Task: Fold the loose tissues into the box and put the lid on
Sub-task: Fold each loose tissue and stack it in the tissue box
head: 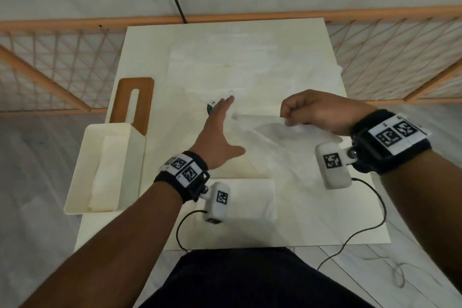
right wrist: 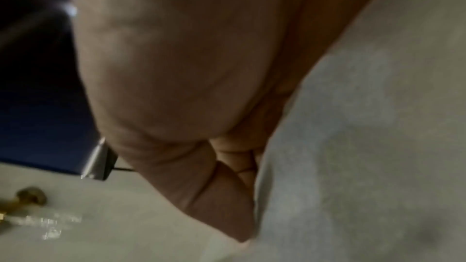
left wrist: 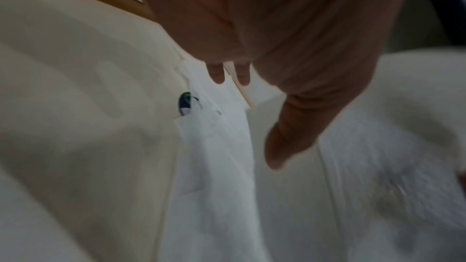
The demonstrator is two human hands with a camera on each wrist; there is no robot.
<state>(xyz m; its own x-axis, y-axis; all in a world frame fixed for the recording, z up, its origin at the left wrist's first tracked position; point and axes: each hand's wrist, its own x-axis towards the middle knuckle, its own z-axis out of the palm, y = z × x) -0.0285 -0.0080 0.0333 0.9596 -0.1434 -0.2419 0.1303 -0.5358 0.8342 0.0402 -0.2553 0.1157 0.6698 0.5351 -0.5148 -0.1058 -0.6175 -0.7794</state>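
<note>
A loose white tissue (head: 260,130) lies spread over the middle of the pale table (head: 350,220). My right hand (head: 290,117) pinches its edge and holds it lifted; in the right wrist view the tissue (right wrist: 353,146) hangs beside the curled fingers (right wrist: 242,166). My left hand (head: 222,117) is flat with straight fingers on the tissue (left wrist: 214,156) near a small dark sticker (head: 210,108). The cream box (head: 87,165) stands open at the table's left edge with folded tissues (head: 107,172) inside. Its brown slotted lid (head: 133,100) lies flat behind the box. Another folded tissue (head: 250,197) sits at the near edge.
More thin tissue sheets (head: 225,62) cover the far half of the table. A wooden lattice rail (head: 400,45) runs behind and beside the table. A black cable (head: 370,227) trails from the right wrist over the table's near right corner to the floor.
</note>
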